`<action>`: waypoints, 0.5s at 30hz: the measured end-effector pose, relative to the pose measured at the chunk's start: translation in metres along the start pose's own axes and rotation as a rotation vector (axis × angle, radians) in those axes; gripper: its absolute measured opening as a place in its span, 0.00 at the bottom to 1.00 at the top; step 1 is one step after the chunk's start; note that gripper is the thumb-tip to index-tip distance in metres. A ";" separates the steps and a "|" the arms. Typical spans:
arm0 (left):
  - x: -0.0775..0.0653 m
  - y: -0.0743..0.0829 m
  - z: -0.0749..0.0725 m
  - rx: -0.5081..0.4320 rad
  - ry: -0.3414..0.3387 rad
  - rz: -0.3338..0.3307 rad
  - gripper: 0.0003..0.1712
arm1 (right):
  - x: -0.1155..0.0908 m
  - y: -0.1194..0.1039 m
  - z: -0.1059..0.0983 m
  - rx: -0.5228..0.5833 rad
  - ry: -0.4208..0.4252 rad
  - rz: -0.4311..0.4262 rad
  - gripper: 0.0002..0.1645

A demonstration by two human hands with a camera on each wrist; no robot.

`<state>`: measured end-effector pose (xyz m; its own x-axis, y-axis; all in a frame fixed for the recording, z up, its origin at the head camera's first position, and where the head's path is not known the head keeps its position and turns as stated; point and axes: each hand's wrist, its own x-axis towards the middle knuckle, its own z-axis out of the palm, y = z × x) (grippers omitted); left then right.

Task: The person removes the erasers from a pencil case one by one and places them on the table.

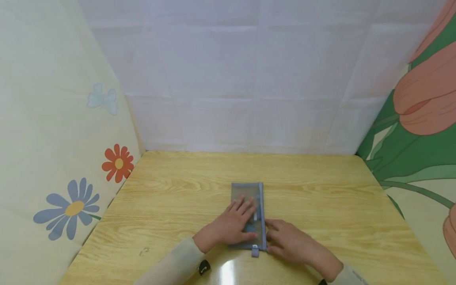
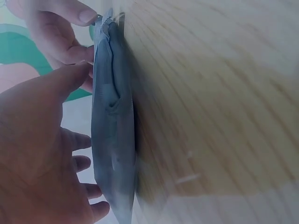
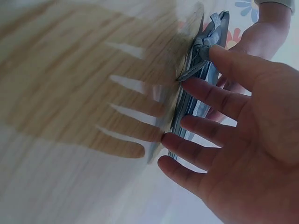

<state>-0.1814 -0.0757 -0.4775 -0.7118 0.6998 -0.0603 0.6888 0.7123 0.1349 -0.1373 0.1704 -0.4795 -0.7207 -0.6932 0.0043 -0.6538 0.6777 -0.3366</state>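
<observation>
A flat grey-blue zipper pouch (image 1: 246, 190) with see-through sides lies on the table, its zipped edge to the right. Some bluish and white contents show dimly inside. My left hand (image 1: 235, 225) rests on top with fingers spread. Beside the zipped edge is my right hand (image 1: 290, 241), its fingertips against that side near the front corner. In the right wrist view, the thumb and forefinger of the right hand (image 3: 261, 112) touch the pouch near a fabric tab (image 3: 202, 51), the other fingers loosely extended. The left wrist view shows the zipper (image 2: 110, 65) along the pouch's edge.
The wood-grain table (image 1: 178, 178) has a glossy top that reflects the hand. A white cloth (image 1: 228, 79) hangs behind it. Flower-printed cloths stand at the left (image 1: 53, 138) and right (image 1: 420, 158).
</observation>
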 end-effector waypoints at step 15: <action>0.002 0.006 0.003 0.100 -0.052 -0.029 0.55 | 0.002 -0.006 0.000 -0.005 -0.039 0.014 0.08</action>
<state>-0.1786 -0.0703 -0.4793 -0.7256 0.6785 -0.1143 0.6799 0.7326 0.0329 -0.1350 0.1646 -0.4773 -0.7204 -0.6926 -0.0368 -0.6451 0.6886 -0.3313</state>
